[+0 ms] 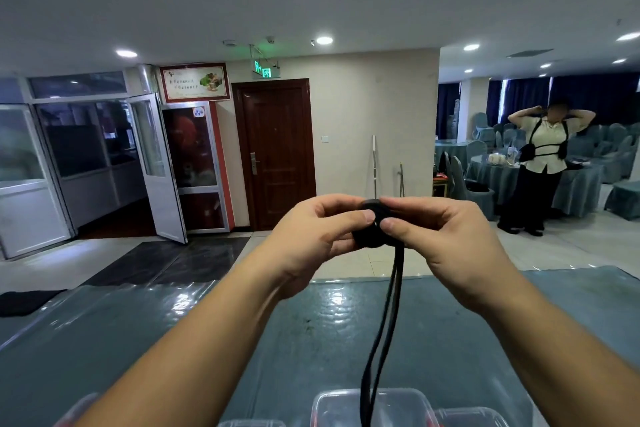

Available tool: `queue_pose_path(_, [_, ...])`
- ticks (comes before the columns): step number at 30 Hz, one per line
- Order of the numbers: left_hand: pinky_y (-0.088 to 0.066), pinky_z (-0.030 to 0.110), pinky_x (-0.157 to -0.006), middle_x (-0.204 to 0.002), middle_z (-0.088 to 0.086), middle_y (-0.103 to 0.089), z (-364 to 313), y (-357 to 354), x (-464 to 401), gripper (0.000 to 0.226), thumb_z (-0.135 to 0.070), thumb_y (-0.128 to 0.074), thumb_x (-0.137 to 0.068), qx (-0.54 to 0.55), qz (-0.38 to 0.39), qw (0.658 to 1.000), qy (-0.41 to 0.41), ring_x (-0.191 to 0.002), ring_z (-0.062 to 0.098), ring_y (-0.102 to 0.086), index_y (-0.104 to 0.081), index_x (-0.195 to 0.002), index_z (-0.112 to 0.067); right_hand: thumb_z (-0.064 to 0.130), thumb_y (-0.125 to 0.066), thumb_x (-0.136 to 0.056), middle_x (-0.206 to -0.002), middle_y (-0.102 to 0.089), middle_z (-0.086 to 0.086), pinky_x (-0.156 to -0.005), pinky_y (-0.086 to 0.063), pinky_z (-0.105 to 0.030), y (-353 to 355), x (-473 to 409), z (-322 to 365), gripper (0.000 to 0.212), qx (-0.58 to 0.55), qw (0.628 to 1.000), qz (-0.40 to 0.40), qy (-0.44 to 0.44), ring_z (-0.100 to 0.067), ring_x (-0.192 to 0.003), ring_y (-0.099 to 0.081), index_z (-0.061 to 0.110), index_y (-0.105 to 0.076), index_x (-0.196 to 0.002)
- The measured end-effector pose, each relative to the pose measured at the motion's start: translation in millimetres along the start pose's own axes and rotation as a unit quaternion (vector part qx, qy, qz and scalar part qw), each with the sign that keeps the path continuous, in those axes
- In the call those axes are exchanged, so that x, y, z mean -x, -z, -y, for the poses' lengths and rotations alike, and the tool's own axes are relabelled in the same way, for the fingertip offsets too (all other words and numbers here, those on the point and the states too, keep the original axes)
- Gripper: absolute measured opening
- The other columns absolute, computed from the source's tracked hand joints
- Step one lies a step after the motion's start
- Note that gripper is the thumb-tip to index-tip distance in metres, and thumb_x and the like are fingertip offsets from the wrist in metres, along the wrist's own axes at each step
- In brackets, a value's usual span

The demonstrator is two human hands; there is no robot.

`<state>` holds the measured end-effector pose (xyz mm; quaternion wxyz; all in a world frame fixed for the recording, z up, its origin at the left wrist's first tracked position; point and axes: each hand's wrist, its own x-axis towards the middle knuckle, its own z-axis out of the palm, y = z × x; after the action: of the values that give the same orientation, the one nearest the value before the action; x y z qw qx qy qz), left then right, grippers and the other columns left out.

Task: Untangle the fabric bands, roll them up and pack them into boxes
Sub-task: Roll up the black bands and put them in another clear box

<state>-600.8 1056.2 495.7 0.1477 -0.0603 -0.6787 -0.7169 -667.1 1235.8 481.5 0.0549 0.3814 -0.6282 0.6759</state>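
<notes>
Head view — left hand point(322, 236) and right hand point(440, 239) pinch 1 rolled black fabric band point(372, 229), its 2 strands dangling toward clear boxes point(372, 406).

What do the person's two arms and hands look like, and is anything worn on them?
Both forearms are bare up to the frame's edge, no sleeves visible. The left hand and the right hand wear no gloves, rings or watch. The fingernails are short and unpainted.

Both hands are raised over the table point(121, 333), whose plastic-covered top lies bare from 9 to 3 o'clock beneath them. At 6 o'clock clear plastic boxes point(374, 407) crowd the near edge, and the black band's hanging tail point(384, 333) crosses the middle down to them. A dark cloth point(24, 302) lies at 9 o'clock.
</notes>
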Motion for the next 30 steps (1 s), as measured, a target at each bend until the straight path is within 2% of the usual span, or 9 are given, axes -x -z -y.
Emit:
queue_pose_path(2, [-0.061,0.034,-0.089,-0.105,0.016,-0.078,-6,4,-1,0.02,-0.006,-0.071,-0.094,-0.06,0.019,0.998,-0.009,-0.098,0.026,-0.076,-0.076,-0.112,-0.002,-0.003,-0.074,-0.086,-0.102,-0.081,0.001,-0.095,-0.06,-0.035,3,-1,4,0.032,0.009,0.999,0.044,-0.004,-0.016,-0.1,-0.077,0.016,-0.078,-0.111])
queue_pose_path(4, [-0.061,0.033,-0.088,-0.109,0.018,-0.077,-10,5,-1,0.02,-0.008,-0.071,-0.094,-0.065,0.02,0.998,-0.012,-0.099,0.028,-0.076,-0.077,-0.113,-0.003,-0.001,-0.078,-0.083,-0.098,-0.081,-0.001,-0.092,-0.061,-0.037,2,-4,6,0.03,0.006,1.0,0.029,-0.003,-0.017,-0.097,-0.078,0.018,-0.077,-0.107])
queue_pose_path(7, [-0.062,0.031,-0.086,-0.111,0.018,-0.077,-8,0,1,0.022,-0.01,-0.068,-0.096,0.003,-0.007,1.0,-0.006,-0.101,0.028,-0.076,-0.075,-0.115,-0.002,0.004,-0.081,-0.081,-0.094,-0.081,-0.002,-0.09,-0.06,-0.039,-5,-4,1,0.024,-0.022,0.999,-0.04,0.012,-0.018,-0.094,-0.078,0.019,-0.078,-0.099])
queue_pose_path(10, [-0.061,0.036,-0.095,-0.106,0.016,-0.077,1,-6,1,0.025,-0.012,-0.067,-0.098,0.064,-0.03,0.997,0.009,-0.099,0.026,-0.074,-0.072,-0.119,0.0,0.001,-0.078,-0.083,-0.096,-0.082,-0.001,-0.09,-0.061,-0.033,-11,-2,-3,0.026,-0.061,0.996,-0.06,0.014,-0.018,-0.095,-0.078,0.021,-0.08,-0.1])
queue_pose_path(14, [-0.061,0.041,-0.095,-0.105,0.018,-0.077,-2,-1,0,0.019,-0.012,-0.069,-0.097,0.006,-0.021,1.0,0.02,-0.099,0.03,-0.076,-0.074,-0.113,-0.003,-0.001,-0.076,-0.085,-0.096,-0.081,-0.002,-0.092,-0.062,-0.037,-2,-6,-1,0.026,-0.019,1.0,-0.009,0.003,-0.019,-0.095,-0.078,0.018,-0.08,-0.103])
queue_pose_path(17, [-0.062,0.037,-0.091,-0.105,0.018,-0.078,-9,4,-1,0.02,-0.01,-0.071,-0.095,-0.038,0.001,0.999,0.001,-0.1,0.032,-0.077,-0.076,-0.112,-0.001,-0.001,-0.075,-0.086,-0.098,-0.081,-0.001,-0.093,-0.061,-0.035,2,-8,5,0.027,0.007,1.0,0.026,0.002,-0.018,-0.096,-0.078,0.015,-0.08,-0.107])
queue_pose_path(20, [-0.062,0.032,-0.087,-0.107,0.017,-0.078,-13,2,-1,0.021,-0.01,-0.069,-0.096,-0.018,-0.005,1.0,-0.012,-0.1,0.029,-0.077,-0.075,-0.114,-0.001,0.0,-0.078,-0.083,-0.097,-0.081,-0.004,-0.093,-0.061,-0.038,-3,-9,5,0.026,-0.03,0.999,-0.015,0.009,-0.02,-0.096,-0.078,0.013,-0.078,-0.105])
queue_pose_path(24, [-0.061,0.034,-0.094,-0.116,0.019,-0.076,-7,-1,0,0.025,-0.013,-0.064,-0.1,0.022,-0.011,1.0,-0.01,-0.104,0.03,-0.075,-0.072,-0.121,-0.001,0.002,-0.08,-0.082,-0.098,-0.081,0.002,-0.093,-0.058,-0.035,-7,-6,1,0.031,-0.047,0.998,-0.052,0.007,-0.015,-0.099,-0.077,0.023,-0.078,-0.105])
queue_pose_path(30, [-0.06,0.039,-0.096,-0.112,0.018,-0.077,-15,9,-1,0.025,-0.009,-0.072,-0.094,-0.078,0.011,0.997,0.011,-0.104,0.029,-0.076,-0.073,-0.117,-0.001,-0.001,-0.077,-0.085,-0.102,-0.081,0.001,-0.096,-0.06,-0.035,3,-8,4,0.032,0.018,0.999,0.03,-0.01,-0.015,-0.1,-0.077,0.011,-0.078,-0.114])
